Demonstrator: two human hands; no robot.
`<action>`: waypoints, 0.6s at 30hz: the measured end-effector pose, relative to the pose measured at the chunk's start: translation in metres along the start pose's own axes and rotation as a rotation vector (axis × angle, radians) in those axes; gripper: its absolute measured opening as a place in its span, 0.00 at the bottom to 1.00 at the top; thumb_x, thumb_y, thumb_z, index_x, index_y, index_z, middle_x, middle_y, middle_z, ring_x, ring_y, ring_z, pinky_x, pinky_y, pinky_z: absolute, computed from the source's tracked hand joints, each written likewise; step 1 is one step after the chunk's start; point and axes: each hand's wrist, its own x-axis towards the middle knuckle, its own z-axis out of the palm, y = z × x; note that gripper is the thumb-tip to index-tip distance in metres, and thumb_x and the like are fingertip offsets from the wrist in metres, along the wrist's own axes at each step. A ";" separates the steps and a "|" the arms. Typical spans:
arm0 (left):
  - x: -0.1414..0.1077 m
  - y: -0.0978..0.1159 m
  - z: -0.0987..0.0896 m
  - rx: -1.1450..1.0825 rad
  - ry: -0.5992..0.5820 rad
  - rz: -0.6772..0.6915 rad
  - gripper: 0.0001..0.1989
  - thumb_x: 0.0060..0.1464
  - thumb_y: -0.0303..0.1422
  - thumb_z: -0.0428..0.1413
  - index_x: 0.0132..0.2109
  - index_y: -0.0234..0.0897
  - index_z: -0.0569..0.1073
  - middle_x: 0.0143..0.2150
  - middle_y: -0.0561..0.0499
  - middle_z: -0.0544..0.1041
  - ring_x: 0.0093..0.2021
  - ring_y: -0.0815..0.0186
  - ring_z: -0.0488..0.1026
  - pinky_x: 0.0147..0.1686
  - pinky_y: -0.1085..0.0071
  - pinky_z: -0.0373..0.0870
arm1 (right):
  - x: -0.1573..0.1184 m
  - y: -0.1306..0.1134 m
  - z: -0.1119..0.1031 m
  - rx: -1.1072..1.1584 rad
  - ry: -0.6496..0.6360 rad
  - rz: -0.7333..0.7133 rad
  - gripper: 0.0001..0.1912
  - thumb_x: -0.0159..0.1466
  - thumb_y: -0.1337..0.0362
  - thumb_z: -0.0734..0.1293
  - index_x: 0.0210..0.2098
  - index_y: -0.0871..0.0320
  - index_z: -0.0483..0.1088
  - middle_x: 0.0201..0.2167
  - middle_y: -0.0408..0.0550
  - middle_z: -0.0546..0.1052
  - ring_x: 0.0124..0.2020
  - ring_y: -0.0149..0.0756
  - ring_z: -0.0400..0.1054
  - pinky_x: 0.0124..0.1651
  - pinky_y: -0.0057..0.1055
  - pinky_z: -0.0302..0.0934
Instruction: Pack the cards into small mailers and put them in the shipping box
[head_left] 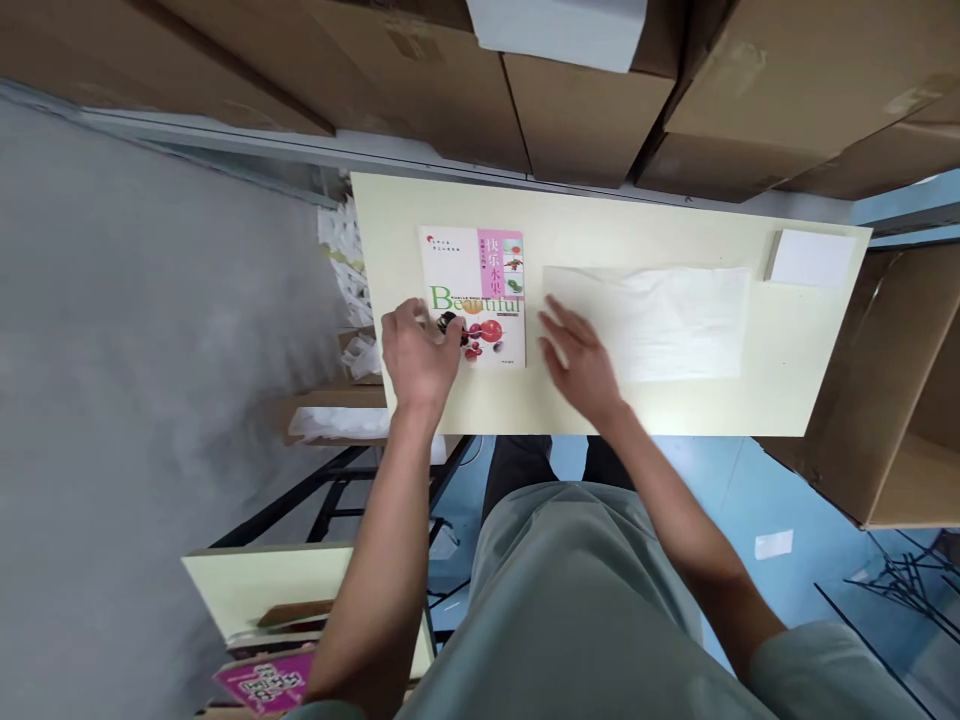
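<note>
A book [461,265] with a white and pink cover and printed fruit lies flat on the pale table [675,410]. My left hand [421,355] is at the book's lower left edge, thumb and fingers apart and curved over the cover; whether it grips the edge is hard to see. To the right of the book, my right hand [581,362] has its fingers spread, with nothing in them. Its fingertips are near the left end of a flat white sheet or bag [675,325], slightly wrinkled.
A small white stack [814,258] sits at the table's right end. Cardboard boxes [592,120] line the far side. An open cardboard box [862,400] stands at the right. At lower left, a side table [262,580] holds a pink book [270,682].
</note>
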 end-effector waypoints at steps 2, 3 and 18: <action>0.014 -0.020 -0.008 -0.145 0.006 -0.061 0.22 0.44 0.32 0.81 0.44 0.40 0.81 0.40 0.49 0.79 0.55 0.52 0.81 0.71 0.50 0.72 | 0.015 -0.027 0.038 0.016 -0.012 0.042 0.24 0.81 0.62 0.60 0.74 0.51 0.70 0.76 0.55 0.71 0.76 0.51 0.66 0.78 0.57 0.65; 0.019 -0.027 -0.008 -0.245 -0.028 -0.086 0.19 0.44 0.30 0.81 0.40 0.41 0.81 0.35 0.52 0.77 0.48 0.55 0.82 0.64 0.55 0.79 | 0.021 -0.037 0.053 0.005 0.009 0.081 0.24 0.81 0.63 0.60 0.73 0.53 0.70 0.76 0.56 0.71 0.75 0.52 0.66 0.78 0.57 0.65; -0.066 0.167 -0.019 -0.481 -0.358 -0.216 0.14 0.58 0.45 0.74 0.37 0.43 0.82 0.35 0.51 0.80 0.37 0.61 0.78 0.41 0.63 0.83 | -0.011 -0.028 -0.053 0.470 0.286 0.298 0.28 0.80 0.39 0.60 0.61 0.50 0.79 0.46 0.48 0.85 0.47 0.42 0.82 0.48 0.40 0.81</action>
